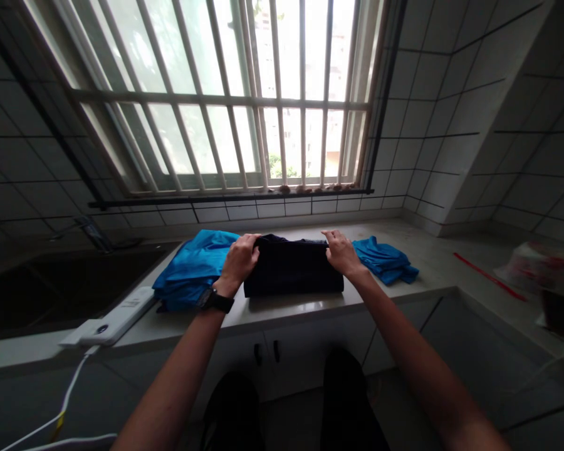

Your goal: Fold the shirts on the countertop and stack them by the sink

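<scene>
A dark folded cloth [294, 266] hangs or stands between my hands at the counter's front edge; its exact kind does not show. My left hand [239, 258], with a black watch on the wrist, is closed on its upper left corner. At the upper right corner my right hand [341, 252] grips the same cloth, index finger partly stretched along the top. Beside my left hand lies a pile of bright blue fabric [195, 266]. Another, smaller blue fabric piece [385, 260] is crumpled to the right of my right hand.
A dark sink [75, 288] with a faucet [91, 235] is on the left. A white power strip [117, 316] with cables lies at the sink's front corner. On the right counter are a red strip [489, 275] and a plastic bag [536, 266]. A barred window [256, 100] is ahead.
</scene>
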Motion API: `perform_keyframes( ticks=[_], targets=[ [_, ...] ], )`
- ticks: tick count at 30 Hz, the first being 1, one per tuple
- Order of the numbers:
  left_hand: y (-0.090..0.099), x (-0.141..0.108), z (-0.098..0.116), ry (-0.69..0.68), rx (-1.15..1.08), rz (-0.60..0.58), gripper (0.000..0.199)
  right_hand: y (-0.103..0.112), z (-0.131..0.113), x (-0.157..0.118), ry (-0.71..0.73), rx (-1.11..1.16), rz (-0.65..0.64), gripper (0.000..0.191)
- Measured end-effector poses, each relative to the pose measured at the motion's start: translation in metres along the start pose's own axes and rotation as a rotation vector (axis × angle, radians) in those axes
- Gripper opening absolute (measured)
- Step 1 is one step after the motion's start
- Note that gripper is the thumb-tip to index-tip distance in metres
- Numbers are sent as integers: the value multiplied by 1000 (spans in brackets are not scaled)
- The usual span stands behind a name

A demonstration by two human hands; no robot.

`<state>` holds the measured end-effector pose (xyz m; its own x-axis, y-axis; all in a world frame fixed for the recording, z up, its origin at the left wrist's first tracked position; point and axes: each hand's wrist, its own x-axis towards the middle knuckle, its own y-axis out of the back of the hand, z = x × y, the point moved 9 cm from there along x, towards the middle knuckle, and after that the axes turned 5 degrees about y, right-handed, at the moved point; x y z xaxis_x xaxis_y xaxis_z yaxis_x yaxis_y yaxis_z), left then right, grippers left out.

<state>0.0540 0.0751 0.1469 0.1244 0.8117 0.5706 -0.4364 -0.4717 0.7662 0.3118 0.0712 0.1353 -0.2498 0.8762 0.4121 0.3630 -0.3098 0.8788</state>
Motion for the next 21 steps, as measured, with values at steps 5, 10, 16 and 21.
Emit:
perform_keyframes(
  ticks=[5,10,16,21],
  targets=[
    [-85,-22,-4,-37,108,-246,48,-59,-13,-6,-57,-49,-164,54],
    [-134,-65,-22,43,242,-371,48,-125,-11,-37,-140,-204,-380,53],
    [-119,-68,-8,101,276,-360,47,-136,3,-19,-109,-199,-392,56],
    [-104,-89,35,107,288,-354,57,-135,12,12,-29,-65,-392,51]
  ],
)
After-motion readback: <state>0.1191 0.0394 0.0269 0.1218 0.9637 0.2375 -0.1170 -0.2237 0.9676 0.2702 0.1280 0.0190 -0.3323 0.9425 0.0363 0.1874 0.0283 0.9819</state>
